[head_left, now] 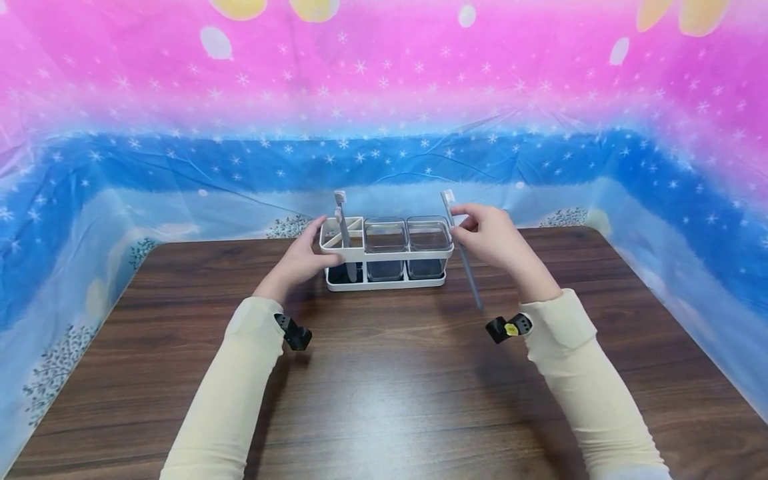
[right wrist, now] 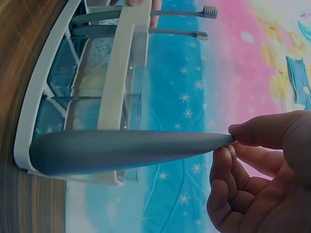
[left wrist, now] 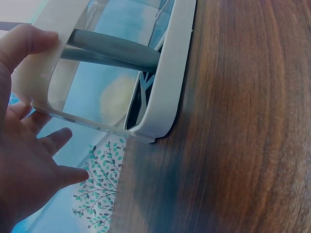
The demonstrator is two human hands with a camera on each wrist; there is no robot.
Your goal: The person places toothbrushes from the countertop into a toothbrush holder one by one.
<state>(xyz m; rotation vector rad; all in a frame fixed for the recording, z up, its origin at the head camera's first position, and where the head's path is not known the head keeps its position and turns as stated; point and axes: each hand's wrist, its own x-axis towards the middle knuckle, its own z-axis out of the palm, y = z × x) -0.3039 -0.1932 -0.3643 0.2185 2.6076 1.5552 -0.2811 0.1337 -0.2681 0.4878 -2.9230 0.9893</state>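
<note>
A white toothbrush holder stands upright on the table. My left hand grips its left end, thumb on the front of the upper rim and fingers around the side. In the left compartments stand two grey toothbrushes, bristle heads up. Two clear square cups sit in the middle and right slots. Off the holder's right end, my right hand pinches another grey toothbrush between thumb and fingers, near its neck. Its bristle head points up; its thick handle end hangs down, slightly tilted, apart from the holder.
The dark wood table stretches in front of the holder. Behind it hangs a pink and blue cloth with snowflakes, close to the table's back edge. Each wrist wears a small black camera.
</note>
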